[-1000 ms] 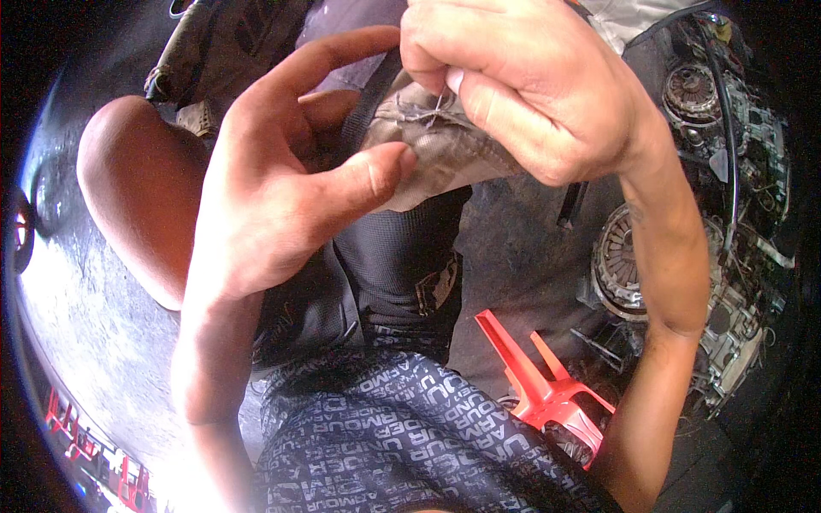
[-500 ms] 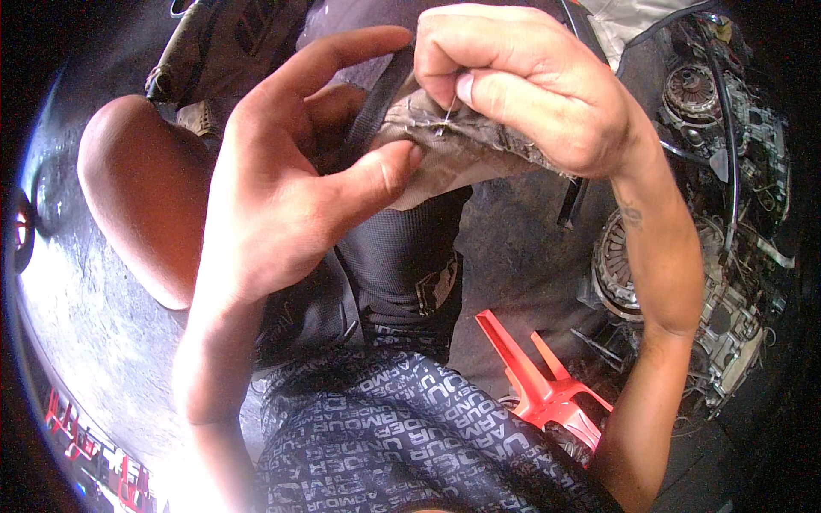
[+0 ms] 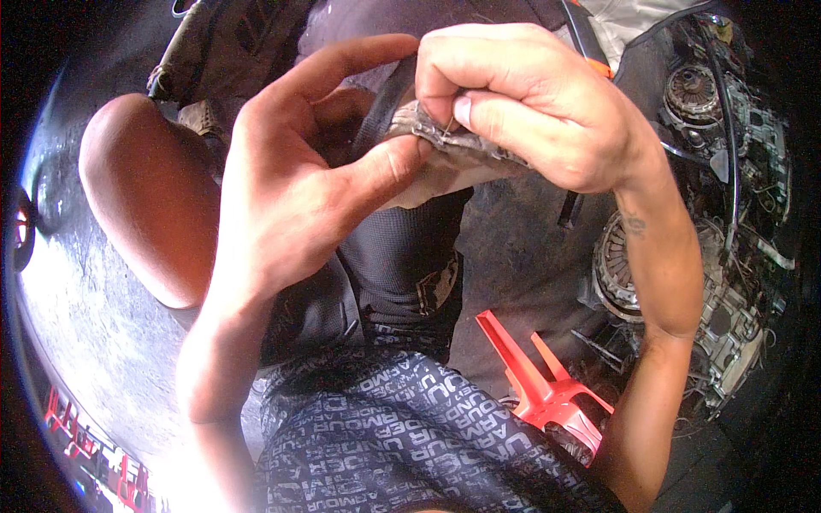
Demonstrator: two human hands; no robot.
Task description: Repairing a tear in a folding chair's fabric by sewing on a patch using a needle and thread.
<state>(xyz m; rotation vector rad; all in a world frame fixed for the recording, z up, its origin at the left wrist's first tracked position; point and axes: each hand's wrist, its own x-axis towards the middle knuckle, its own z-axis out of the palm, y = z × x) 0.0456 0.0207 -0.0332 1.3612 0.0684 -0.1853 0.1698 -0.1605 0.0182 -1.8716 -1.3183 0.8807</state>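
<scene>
My left hand (image 3: pixel 295 192) is closed on a worn, camouflage-patterned cloth (image 3: pixel 457 164) with a frayed edge. Its thumb presses the near side while the fingers reach behind. A black strap (image 3: pixel 386 107) runs along the cloth, beside the left fingers. Just above the frayed edge, my right hand (image 3: pixel 530 103) is closed in a pinch, thumb against curled forefinger. Between its tips and the cloth shows a thin line, a needle or thread; I cannot tell which. The right hand's other fingers hide part of the cloth.
Below the hands are my bent legs, one knee (image 3: pixel 141 197) bare. A red plastic chair (image 3: pixel 556 398) lies at lower right. Greasy machine parts with round finned discs (image 3: pixel 616 265) stand on the right. Pale fabric (image 3: pixel 637 19) lies at the far right.
My right hand has come down slightly, closer to the cloth, and the thin line between them looks shorter. The cloth's frayed edge is now folded up more, and the left hand has shifted slightly right.
</scene>
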